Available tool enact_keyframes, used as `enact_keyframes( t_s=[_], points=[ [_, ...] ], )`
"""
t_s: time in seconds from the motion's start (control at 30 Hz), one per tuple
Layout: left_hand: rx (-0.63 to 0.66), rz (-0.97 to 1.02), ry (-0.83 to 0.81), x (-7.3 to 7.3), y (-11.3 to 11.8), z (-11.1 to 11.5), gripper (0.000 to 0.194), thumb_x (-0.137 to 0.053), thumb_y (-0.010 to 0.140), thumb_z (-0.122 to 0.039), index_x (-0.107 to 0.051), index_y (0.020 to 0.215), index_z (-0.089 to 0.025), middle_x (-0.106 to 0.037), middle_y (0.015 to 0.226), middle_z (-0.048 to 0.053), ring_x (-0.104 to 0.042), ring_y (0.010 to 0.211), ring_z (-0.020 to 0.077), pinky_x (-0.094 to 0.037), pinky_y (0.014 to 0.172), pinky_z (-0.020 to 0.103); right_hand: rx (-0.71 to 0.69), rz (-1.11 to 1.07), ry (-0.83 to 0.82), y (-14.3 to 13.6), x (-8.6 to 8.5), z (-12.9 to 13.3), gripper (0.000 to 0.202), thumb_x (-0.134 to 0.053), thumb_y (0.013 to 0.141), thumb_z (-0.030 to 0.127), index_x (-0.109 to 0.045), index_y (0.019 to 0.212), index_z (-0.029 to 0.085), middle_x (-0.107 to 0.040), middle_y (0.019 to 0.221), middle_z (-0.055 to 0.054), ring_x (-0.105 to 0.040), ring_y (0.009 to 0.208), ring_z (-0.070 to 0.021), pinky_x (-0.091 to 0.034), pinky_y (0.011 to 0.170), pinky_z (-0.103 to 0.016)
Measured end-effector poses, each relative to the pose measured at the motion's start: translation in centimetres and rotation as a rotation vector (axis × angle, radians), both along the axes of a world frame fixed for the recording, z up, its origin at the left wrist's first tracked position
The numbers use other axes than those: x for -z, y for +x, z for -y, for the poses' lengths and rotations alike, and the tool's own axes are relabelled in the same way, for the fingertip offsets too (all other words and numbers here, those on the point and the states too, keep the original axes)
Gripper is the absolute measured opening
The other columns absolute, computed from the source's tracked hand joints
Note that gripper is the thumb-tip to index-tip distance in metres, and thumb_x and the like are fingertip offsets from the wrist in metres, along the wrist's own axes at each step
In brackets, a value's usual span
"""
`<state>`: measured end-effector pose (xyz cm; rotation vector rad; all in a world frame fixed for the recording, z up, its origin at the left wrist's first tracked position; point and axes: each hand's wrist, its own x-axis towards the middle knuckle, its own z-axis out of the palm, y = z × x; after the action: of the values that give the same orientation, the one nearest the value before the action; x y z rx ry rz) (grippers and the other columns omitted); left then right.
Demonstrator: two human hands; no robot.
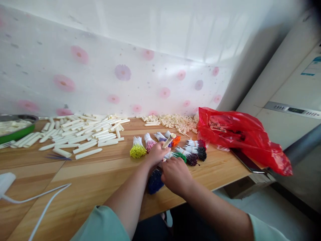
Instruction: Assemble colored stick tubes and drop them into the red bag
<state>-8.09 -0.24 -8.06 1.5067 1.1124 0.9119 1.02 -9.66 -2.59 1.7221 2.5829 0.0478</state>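
Observation:
My left hand [156,154] is closed round a cream-coloured pen barrel [169,140], whose open end points up and away from me. Beside it, my right hand [177,175] is closed with its fingertips close to the left hand; what they pinch, if anything, is hidden. Around my hands lie bundles of thin white sticks with coloured ends, like pen refills: a yellow bundle [137,149], a pink bundle [149,142], an orange bundle [176,140], a black bundle [201,153] and others. A dark blue bundle [154,182] is partly covered by my hands.
A heap of cream pen barrels [85,130] spreads over the table's left side. Small cream parts [175,122] lie at the back. A red plastic bag [240,134] is at right, over a dark flat device [247,161]. A green-sided pan [18,130] and white cable [47,206] are left.

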Motion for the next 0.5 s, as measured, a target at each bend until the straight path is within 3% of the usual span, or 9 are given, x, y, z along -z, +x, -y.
enact_keyframes(
  t_s=[0.1, 0.2, 0.33, 0.43, 0.5],
  points=[
    [-0.018, 0.048, -0.003, -0.3, 0.2, 0.3, 0.02, -0.063, 0.08, -0.034, -0.058, 0.086, -0.015, -0.048, 0.058, -0.007, -0.043, 0.043, 0.0062, -0.036, 0.042, 0.018, -0.01, -0.016, -0.043, 2.5, -1.2, 0.6, 0.021, -0.045, 0.081, 0.017, -0.066, 0.084, 0.013, -0.071, 0.083, -0.012, -0.065, 0.078, -0.0228, -0.04, 0.065, -0.029],
    [0.01, 0.084, -0.023, -0.9, 0.1, 0.7, 0.023, -0.065, 0.076, -0.037, -0.057, 0.084, -0.017, -0.042, 0.054, -0.009, -0.038, 0.04, 0.0055, -0.031, 0.039, 0.017, -0.001, -0.063, -0.089, 5.9, -2.7, 0.4, 0.02, -0.044, 0.081, 0.016, -0.063, 0.076, 0.016, -0.069, 0.072, -0.007, -0.062, 0.063, -0.0175, -0.034, 0.054, -0.025],
    [0.209, 0.107, -0.08, -2.4, -0.6, 1.6, 0.032, -0.071, 0.068, -0.044, -0.059, 0.07, -0.014, -0.046, 0.052, -0.007, -0.039, 0.042, 0.0054, -0.031, 0.041, 0.017, -0.091, -0.207, -0.133, 9.3, -4.4, -1.4, 0.017, -0.046, 0.08, 0.013, -0.061, 0.074, 0.018, -0.064, 0.068, 0.0, -0.055, 0.06, -0.0114, -0.032, 0.053, -0.02],
    [0.378, 0.128, -0.15, -3.2, -1.1, 2.2, 0.04, -0.075, 0.061, -0.048, -0.065, 0.074, -0.011, -0.06, 0.057, 0.0, -0.041, 0.041, 0.0065, -0.03, 0.039, 0.019, -0.275, -0.345, -0.162, 9.6, -5.1, -3.3, 0.014, -0.051, 0.076, 0.01, -0.062, 0.072, 0.016, -0.061, 0.067, 0.001, -0.05, 0.061, -0.0099, -0.033, 0.056, -0.02],
    [0.375, 0.168, -0.151, -3.4, -1.2, 2.2, 0.039, -0.075, 0.062, -0.047, -0.065, 0.076, -0.012, -0.063, 0.059, 0.001, -0.04, 0.041, 0.0057, -0.027, 0.039, 0.019, -0.335, -0.381, -0.146, 9.0, -5.2, -4.7, 0.014, -0.053, 0.076, 0.009, -0.063, 0.071, 0.016, -0.06, 0.069, 0.001, -0.049, 0.063, -0.01, -0.034, 0.059, -0.021]
  ],
)
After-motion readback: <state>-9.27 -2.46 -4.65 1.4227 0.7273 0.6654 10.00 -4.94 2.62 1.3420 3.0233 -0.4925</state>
